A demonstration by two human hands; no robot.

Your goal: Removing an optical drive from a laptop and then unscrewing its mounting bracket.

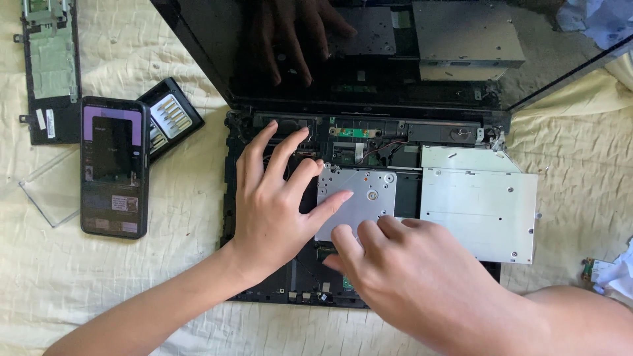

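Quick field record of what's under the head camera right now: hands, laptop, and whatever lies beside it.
left hand: spread flat on the opened laptop base, fingertips on the hard drive
right hand: fingers on the hard drive's lower edge
optical drive: silver, right of the hard drive, in the base
screen: dark, tilted back, reflects a hand
phone: lit, left of the laptop
bit case: open, behind the phone
panel: removed, far left
surface: cream cloth
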